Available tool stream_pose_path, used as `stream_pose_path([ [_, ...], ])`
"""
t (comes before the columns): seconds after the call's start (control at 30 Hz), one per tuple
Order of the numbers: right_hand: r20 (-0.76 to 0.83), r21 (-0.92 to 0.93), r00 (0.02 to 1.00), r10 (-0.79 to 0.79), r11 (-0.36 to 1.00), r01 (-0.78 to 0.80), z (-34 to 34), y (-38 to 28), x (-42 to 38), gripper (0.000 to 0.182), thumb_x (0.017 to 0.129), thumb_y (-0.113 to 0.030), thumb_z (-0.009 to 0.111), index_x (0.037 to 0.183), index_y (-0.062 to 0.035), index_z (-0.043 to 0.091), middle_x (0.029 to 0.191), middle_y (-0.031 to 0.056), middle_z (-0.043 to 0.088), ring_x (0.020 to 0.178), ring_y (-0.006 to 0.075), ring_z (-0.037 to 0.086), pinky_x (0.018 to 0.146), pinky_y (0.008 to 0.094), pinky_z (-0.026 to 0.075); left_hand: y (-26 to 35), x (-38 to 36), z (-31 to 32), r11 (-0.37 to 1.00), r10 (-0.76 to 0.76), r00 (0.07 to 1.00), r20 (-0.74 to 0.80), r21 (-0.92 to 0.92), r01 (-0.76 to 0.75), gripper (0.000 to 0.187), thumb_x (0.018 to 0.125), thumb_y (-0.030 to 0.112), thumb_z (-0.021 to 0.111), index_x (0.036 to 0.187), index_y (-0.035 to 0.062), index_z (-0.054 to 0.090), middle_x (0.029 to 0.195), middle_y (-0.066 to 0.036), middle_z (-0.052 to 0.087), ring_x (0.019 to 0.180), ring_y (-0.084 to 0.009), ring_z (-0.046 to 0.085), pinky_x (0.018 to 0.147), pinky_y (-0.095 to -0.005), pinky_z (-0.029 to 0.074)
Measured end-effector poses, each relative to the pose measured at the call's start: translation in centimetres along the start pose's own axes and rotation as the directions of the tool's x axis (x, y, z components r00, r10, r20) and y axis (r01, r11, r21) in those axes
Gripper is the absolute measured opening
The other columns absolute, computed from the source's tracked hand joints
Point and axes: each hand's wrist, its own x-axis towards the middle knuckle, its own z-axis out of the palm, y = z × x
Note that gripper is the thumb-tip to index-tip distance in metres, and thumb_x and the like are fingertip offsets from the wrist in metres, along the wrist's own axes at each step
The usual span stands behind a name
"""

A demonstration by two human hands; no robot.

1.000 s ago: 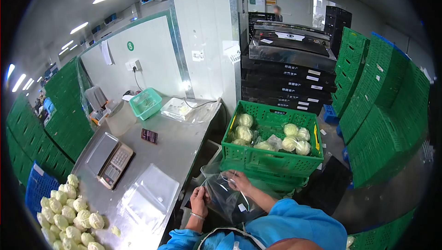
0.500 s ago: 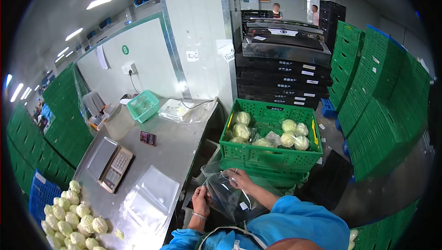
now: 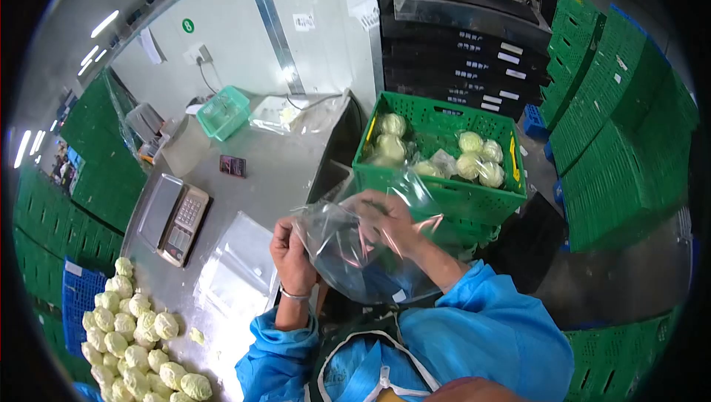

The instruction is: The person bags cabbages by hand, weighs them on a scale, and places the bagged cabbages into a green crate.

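Note:
In front of my body I hold a large clear plastic bag [image 3: 348,254] up between both hands. My left hand [image 3: 292,257] is closed, pinching the bag's left edge between thumb and fingers. My right hand [image 3: 389,220] shows partly through the shiny film at the upper side of the bag, its fingers curled against the plastic; glare blurs the fingertips. Beyond it stands a green crate [image 3: 444,183] holding several pale cabbages [image 3: 470,165], some in clear film. A pile of flat clear bags [image 3: 237,268] lies on the metal table [image 3: 281,157] to the left.
Several bare cabbages [image 3: 137,328] are heaped at the table's near left. A scale [image 3: 181,224], a phone-like dark card [image 3: 232,165] and a teal basket [image 3: 224,113] sit farther back. Black crates [image 3: 459,61] rise behind the green crate; green crate stacks [image 3: 607,135] line the right.
Both hands have risen with the plastic bag, which is now more spread and billowed. My right hand has gone behind or into the film. The head view has tilted downward.

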Motion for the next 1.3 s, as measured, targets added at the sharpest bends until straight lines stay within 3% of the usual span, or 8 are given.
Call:
stream_pose_path([
  [0.3, -0.181, -0.003, 0.965, 0.189, 0.981, -0.193, -1.0, 8.2, -2.5, 0.021, 0.093, -0.022, 0.051, 0.098, -0.0035, 0.060, 0.054, -0.0025, 0.046, 0.041, 0.0041, 0.037, 0.036, 0.0192, 0.026, -7.6, -2.7, -3.5, 0.898, -0.380, 0.921, 0.086, 0.274, 0.345, 0.016, 0.090, 0.021, 0.054, 0.086, 0.0048, 0.055, 0.066, 0.000, 0.054, 0.054, -0.0066, 0.048, 0.047, -0.0202, 0.038],
  [0.4, -0.249, -0.050, 0.957, 0.147, 0.985, -0.164, 0.6, 9.6, -3.7, 0.023, 0.093, -0.025, 0.051, 0.096, -0.0040, 0.060, 0.057, -0.0002, 0.052, 0.042, 0.0052, 0.040, 0.036, 0.0184, 0.027, -11.2, -3.0, -4.7, 0.949, -0.310, 0.907, 0.286, 0.157, 0.274, 0.023, 0.091, 0.026, 0.052, 0.083, 0.0045, 0.054, 0.069, -0.002, 0.055, 0.056, -0.0090, 0.050, 0.048, -0.0217, 0.039],
  [0.43, -0.282, -0.045, 0.944, 0.172, 0.980, -0.192, 0.7, 10.0, -4.1, 0.023, 0.093, -0.025, 0.051, 0.097, -0.0040, 0.060, 0.058, 0.0002, 0.053, 0.044, 0.0048, 0.041, 0.038, 0.0184, 0.029, -10.7, -3.0, -4.3, 0.859, 0.062, 0.890, 0.452, 0.431, -0.278, 0.024, 0.092, 0.026, 0.050, 0.083, 0.0047, 0.053, 0.067, -0.003, 0.054, 0.057, -0.0104, 0.051, 0.050, -0.0223, 0.040],
  [0.63, -0.376, 0.169, 0.915, 0.144, 0.982, -0.085, -1.8, 14.8, -8.0, 0.018, 0.090, -0.015, 0.056, 0.102, -0.0010, 0.057, 0.084, 0.0070, 0.061, 0.069, 0.0135, 0.059, 0.058, 0.0236, 0.050, -15.5, -6.8, -4.2, 0.854, -0.493, 0.844, 0.213, -0.069, 0.516, 0.023, 0.093, 0.027, 0.050, 0.086, 0.0051, 0.053, 0.066, -0.003, 0.053, 0.058, -0.0108, 0.051, 0.052, -0.0239, 0.039],
  [0.8, -0.240, -0.551, 0.943, -0.232, 0.832, 0.065, -2.6, 12.1, -9.9, 0.035, 0.090, -0.016, 0.055, 0.121, -0.0009, 0.049, 0.101, 0.0084, 0.059, 0.098, 0.0180, 0.055, 0.090, 0.0284, 0.044, -14.4, -7.0, -1.9, 0.964, -0.224, 0.927, 0.302, 0.207, 0.166, 0.018, 0.091, 0.018, 0.051, 0.093, 0.0006, 0.056, 0.083, -0.009, 0.056, 0.080, -0.0141, 0.053, 0.055, -0.0244, 0.043],
  [0.93, -0.377, -0.252, 0.912, -0.164, 0.965, 0.069, -1.2, 4.5, -8.9, 0.020, 0.093, -0.016, 0.052, 0.104, -0.0011, 0.060, 0.070, -0.0017, 0.055, 0.054, 0.0025, 0.043, 0.045, 0.0182, 0.033, -10.0, -7.0, 4.0, 0.985, -0.159, 0.936, 0.314, -0.013, 0.172, 0.010, 0.092, 0.014, 0.051, 0.087, 0.0063, 0.052, 0.066, 0.000, 0.054, 0.054, -0.0050, 0.048, 0.047, -0.0188, 0.035],
  [1.2, -0.554, 0.001, 0.832, 0.033, 0.999, -0.039, -17.7, 4.0, -13.3, 0.024, 0.091, -0.024, 0.056, 0.103, -0.0032, 0.059, 0.067, -0.0041, 0.051, 0.052, 0.0020, 0.042, 0.043, 0.0186, 0.031, -21.8, -9.2, 15.7, 0.891, -0.373, 0.842, 0.390, -0.102, 0.443, 0.020, 0.093, 0.017, 0.048, 0.098, 0.0003, 0.056, 0.077, -0.005, 0.057, 0.061, -0.0108, 0.052, 0.050, -0.0235, 0.041],
  [1.3, -0.566, 0.007, 0.822, 0.064, 0.997, -0.072, -21.0, 3.9, -14.7, 0.023, 0.090, -0.024, 0.057, 0.104, -0.0052, 0.059, 0.071, -0.0046, 0.052, 0.054, 0.0019, 0.042, 0.044, 0.0180, 0.032, -29.4, -9.5, 15.7, 0.944, -0.197, 0.864, 0.464, 0.326, 0.040, 0.017, 0.089, 0.010, 0.048, 0.100, -0.0001, 0.057, 0.084, -0.007, 0.056, 0.068, -0.0133, 0.055, 0.054, -0.0262, 0.044],
])
